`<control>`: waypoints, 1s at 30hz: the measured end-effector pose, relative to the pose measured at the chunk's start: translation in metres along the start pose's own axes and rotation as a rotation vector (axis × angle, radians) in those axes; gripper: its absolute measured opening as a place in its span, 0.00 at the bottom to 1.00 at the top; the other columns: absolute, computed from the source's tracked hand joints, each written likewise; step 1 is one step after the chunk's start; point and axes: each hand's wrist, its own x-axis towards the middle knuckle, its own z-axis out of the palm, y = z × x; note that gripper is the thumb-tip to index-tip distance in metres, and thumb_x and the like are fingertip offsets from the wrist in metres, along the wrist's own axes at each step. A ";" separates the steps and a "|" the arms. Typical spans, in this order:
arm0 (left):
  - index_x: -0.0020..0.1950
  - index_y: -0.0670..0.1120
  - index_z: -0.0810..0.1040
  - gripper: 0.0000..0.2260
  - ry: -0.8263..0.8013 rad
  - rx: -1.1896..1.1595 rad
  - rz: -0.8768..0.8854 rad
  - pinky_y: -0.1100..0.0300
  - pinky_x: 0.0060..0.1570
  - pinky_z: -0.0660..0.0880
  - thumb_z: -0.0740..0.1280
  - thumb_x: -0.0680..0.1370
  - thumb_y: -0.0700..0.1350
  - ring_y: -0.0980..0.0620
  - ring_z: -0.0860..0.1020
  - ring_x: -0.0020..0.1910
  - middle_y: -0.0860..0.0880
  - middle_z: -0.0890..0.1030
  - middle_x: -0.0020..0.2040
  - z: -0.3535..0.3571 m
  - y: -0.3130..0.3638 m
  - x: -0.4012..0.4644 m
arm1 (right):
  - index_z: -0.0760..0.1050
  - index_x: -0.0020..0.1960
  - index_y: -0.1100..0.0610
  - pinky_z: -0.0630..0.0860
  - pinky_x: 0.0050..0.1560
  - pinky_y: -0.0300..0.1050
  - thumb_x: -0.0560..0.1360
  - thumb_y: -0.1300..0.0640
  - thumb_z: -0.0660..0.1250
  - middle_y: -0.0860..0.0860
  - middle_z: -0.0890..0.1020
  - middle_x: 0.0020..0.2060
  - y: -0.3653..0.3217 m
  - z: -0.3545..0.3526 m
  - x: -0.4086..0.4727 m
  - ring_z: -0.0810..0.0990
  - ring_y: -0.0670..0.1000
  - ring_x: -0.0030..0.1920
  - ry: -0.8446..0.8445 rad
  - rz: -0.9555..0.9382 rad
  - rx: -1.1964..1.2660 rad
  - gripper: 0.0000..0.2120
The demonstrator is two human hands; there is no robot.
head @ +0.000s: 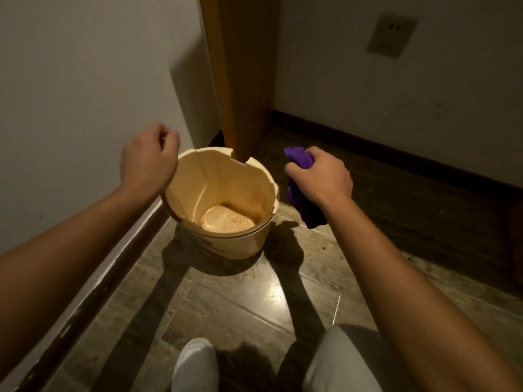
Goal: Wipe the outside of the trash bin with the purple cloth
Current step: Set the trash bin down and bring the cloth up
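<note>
One dark mark on trash bin (240, 244), possibly lettering, unreadable.

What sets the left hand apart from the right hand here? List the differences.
The right hand is closed around the bunched purple cloth; the left hand holds nothing, its fingers loosely curled. The left hand is at the rim of the cream plastic trash bin on its left side; the right hand is beside the bin's right side, and contact cannot be told. Both are bare and reach forward.
</note>
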 end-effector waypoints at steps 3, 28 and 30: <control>0.59 0.52 0.78 0.15 -0.161 -0.124 0.175 0.58 0.43 0.75 0.58 0.82 0.59 0.52 0.79 0.49 0.52 0.80 0.50 -0.008 0.070 -0.007 | 0.74 0.64 0.44 0.81 0.51 0.52 0.73 0.38 0.70 0.46 0.81 0.52 -0.030 -0.036 -0.004 0.80 0.49 0.49 0.013 -0.184 0.035 0.22; 0.50 0.50 0.88 0.10 -0.893 -1.147 -0.458 0.55 0.48 0.82 0.78 0.71 0.50 0.43 0.85 0.53 0.42 0.86 0.52 -0.298 0.401 0.100 | 0.62 0.78 0.42 0.72 0.63 0.38 0.73 0.29 0.67 0.41 0.70 0.74 -0.283 -0.438 -0.087 0.72 0.40 0.68 0.056 -0.127 0.365 0.39; 0.51 0.51 0.87 0.11 -0.884 -1.164 -0.422 0.55 0.50 0.82 0.78 0.71 0.51 0.44 0.85 0.55 0.43 0.86 0.54 -0.322 0.421 0.109 | 0.66 0.76 0.43 0.72 0.62 0.37 0.69 0.25 0.66 0.43 0.73 0.72 -0.295 -0.457 -0.099 0.74 0.42 0.67 0.060 0.096 0.515 0.42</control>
